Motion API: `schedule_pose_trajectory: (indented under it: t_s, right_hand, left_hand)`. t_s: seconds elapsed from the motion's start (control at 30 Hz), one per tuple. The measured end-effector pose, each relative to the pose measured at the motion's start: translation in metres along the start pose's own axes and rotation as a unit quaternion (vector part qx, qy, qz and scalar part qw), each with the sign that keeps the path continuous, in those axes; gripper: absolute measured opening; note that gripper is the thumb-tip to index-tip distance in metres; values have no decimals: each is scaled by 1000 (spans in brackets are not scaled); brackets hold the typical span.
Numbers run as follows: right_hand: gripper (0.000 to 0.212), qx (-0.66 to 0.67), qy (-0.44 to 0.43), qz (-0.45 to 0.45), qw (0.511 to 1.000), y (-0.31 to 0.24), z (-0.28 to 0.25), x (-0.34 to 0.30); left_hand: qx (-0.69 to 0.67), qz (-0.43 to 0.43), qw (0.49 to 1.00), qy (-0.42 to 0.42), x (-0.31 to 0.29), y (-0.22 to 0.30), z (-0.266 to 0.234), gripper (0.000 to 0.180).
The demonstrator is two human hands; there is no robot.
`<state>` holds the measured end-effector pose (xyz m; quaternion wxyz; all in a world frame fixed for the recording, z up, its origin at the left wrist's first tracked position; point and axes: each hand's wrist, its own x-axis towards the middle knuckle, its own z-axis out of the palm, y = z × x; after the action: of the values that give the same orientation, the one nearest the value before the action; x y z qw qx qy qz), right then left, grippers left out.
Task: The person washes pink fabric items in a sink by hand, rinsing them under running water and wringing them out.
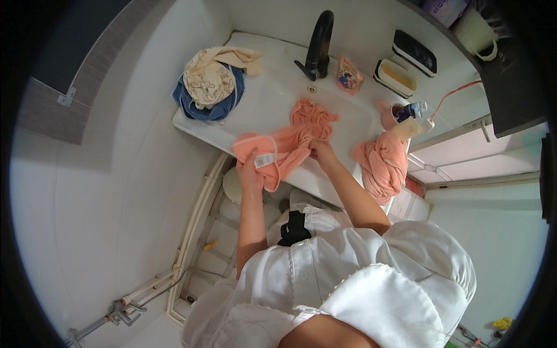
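Observation:
A wet-looking pink towel [288,145] stretches from the white sink basin [272,75] over its front edge. Near a white label on it, my left hand [248,167] grips the towel's left end. My right hand [319,148] is closed around its middle, close to the front rim. The far end lies bunched in the basin below the black faucet [319,46]. To the right of my right arm, a second pink cloth [383,165] sits in a twisted heap on the sink's right side.
At the sink's left corner are a cream patterned cloth [210,81] and a blue cloth [200,104]. A soap box [395,78], a pink packet [348,76], a pink cup [387,115] and a cream bottle [407,129] stand along the right. Pipes [191,243] run down the left wall.

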<state>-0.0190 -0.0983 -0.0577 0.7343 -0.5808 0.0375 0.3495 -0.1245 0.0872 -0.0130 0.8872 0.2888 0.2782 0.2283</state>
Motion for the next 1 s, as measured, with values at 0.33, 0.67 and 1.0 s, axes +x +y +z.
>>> schedule_pose_trajectory:
  t_s: [0.33,0.67,1.0]
  right_hand:
    - [26,-7,-140,-217,966,-101,80,-18]
    - [28,-579,-146,-384,704,-58,105,-26]
    - [61,-551,-47,-491,673,-34,95,-44]
  left_hand:
    - [14,-33,980,-198,19,3,63,30]
    - [-233,-42,960,-146,19,-41,37,53]
    - [-237,-104,947,-192,11,-30,43,45]
